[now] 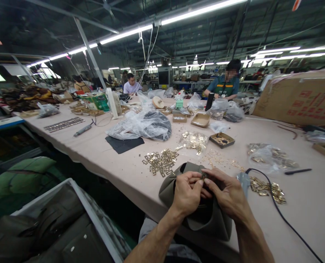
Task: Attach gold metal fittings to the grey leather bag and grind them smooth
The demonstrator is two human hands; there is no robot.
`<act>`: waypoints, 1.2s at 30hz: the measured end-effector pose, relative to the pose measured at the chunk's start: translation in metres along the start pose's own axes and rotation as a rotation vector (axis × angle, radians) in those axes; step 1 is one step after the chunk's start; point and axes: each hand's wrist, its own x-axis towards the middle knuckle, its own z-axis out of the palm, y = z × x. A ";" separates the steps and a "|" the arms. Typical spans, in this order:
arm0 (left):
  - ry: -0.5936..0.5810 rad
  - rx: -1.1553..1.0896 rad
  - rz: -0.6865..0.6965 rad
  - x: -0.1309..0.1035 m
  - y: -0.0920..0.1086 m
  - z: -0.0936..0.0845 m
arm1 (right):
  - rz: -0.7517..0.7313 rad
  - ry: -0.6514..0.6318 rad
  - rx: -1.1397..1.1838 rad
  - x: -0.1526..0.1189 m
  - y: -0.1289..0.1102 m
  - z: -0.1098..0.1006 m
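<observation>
An olive-grey bag [213, 223] rests at the table's near edge, its opening facing up. Over that opening, my left hand [188, 191] is closed, thumb and fingers pinching a small dark piece at the bag's upper part. My right hand [225, 191] meets it there, also closed in a pinch at the same spot. The piece between the fingertips is too small to make out clearly. A pile of brass-coloured rectangular frames [161, 162] lies beyond my left hand. Right of my right hand are more gold metal pieces [269, 190] and a grey corded tool [244, 182], partly hidden.
Plastic bags of fittings [193, 141], a small tray [222, 140] and a black pen [298, 171] lie on the table [118, 171]. A white bin [96, 223] holding dark bags stands at lower left. Two people sit across the table. A large carton [299, 98] stands at right.
</observation>
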 end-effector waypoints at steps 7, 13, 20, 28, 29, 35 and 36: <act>0.023 0.001 -0.005 0.000 -0.007 0.004 | 0.099 0.072 -0.007 0.006 -0.011 0.004; -0.035 0.120 0.044 -0.007 0.004 0.002 | 0.177 0.106 0.075 0.007 -0.010 0.005; 0.010 0.174 0.083 -0.007 0.006 0.006 | 0.151 0.151 0.124 0.005 0.001 0.003; -0.058 -0.133 -0.101 0.006 0.004 0.001 | 0.240 0.090 0.185 0.009 0.006 0.000; -0.058 -0.142 -0.112 0.005 0.006 0.001 | 0.245 0.074 0.200 0.009 0.007 -0.001; -0.064 -0.169 -0.135 0.002 0.011 0.002 | 0.227 0.086 0.188 0.009 0.007 -0.002; -0.064 -0.169 -0.134 0.002 0.011 0.002 | 0.221 0.090 0.183 0.009 0.007 -0.002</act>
